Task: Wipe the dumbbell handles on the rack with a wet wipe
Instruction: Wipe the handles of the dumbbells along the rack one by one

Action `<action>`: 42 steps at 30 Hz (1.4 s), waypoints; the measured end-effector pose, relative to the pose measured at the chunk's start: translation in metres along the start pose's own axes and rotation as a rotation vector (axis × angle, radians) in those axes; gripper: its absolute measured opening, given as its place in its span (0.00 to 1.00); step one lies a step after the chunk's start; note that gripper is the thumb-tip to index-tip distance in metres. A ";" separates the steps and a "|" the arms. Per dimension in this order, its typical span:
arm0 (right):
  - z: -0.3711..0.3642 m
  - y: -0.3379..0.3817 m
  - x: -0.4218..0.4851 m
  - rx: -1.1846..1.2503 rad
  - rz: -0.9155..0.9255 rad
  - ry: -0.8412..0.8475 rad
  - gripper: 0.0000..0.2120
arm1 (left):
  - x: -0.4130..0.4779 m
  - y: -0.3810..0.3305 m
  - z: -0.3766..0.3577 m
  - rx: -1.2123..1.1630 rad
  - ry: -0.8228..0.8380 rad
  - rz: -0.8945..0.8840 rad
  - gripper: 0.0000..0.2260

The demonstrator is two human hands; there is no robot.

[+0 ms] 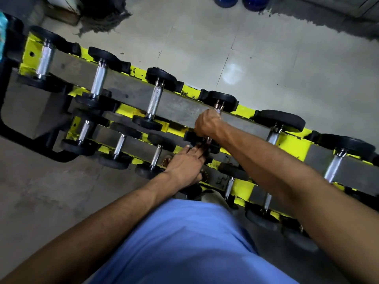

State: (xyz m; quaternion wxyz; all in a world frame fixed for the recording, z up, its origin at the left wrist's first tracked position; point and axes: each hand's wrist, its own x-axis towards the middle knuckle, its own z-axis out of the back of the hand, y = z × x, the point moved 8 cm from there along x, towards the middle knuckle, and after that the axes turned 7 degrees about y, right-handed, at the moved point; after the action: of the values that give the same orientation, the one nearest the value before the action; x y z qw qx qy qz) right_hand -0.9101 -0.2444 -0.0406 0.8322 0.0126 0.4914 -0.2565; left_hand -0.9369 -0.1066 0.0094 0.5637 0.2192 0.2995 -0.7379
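Looking straight down, a yellow rack [291,142] with two tiers of black-headed dumbbells is seen running diagonally across the grey floor [266,58]. On the upper tier, the handle [218,109] of one dumbbell [223,98], fourth along from the left end, is gripped by the right hand [207,124]. The fingers are curled tight over the chrome bar, so most of the handle is hidden. Only short bits are seen, one at the far head and one just under the wrist. Whether a wet wipe is tucked under that palm can't be told.

The left hand [184,165] is stretched out lower down. Its fingers [195,149] are kept fairly straight and close together, with the tips laid at the near black head of that same dumbbell, right below the right hand. Nothing is held by it, and the two hands are brought nearly together there.

The other handles on both tiers are seen bare and shiny, well apart from either hand. The bottom of the view is filled by a blue shirt [184,242], and a dark mop head [102,15] is seen on the floor past the rack.
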 end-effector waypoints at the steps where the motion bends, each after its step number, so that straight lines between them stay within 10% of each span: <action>1: 0.000 0.002 -0.001 -0.016 0.024 0.014 0.13 | 0.000 0.000 0.000 -0.001 -0.004 0.005 0.38; 18: -0.001 -0.014 -0.047 0.216 0.246 -0.584 0.08 | -0.003 0.007 -0.002 -0.037 -0.006 0.016 0.37; 23: -0.027 -0.047 -0.053 0.737 0.121 -0.808 0.08 | -0.005 0.010 -0.006 -0.041 0.016 0.009 0.40; 37: -0.132 -0.030 -0.017 2.353 -0.251 -0.499 0.12 | -0.008 0.012 -0.004 -0.059 -0.001 -0.015 0.40; 42: -0.132 -0.022 0.000 2.204 -0.158 -0.339 0.13 | -0.008 0.012 -0.006 -0.054 0.000 -0.033 0.40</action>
State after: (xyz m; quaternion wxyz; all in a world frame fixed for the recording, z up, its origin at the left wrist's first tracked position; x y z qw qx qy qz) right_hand -1.0266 -0.2272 -0.1032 0.4036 0.6771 -0.1249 -0.6025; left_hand -0.9232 -0.0988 0.0080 0.5571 0.1987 0.3229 -0.7388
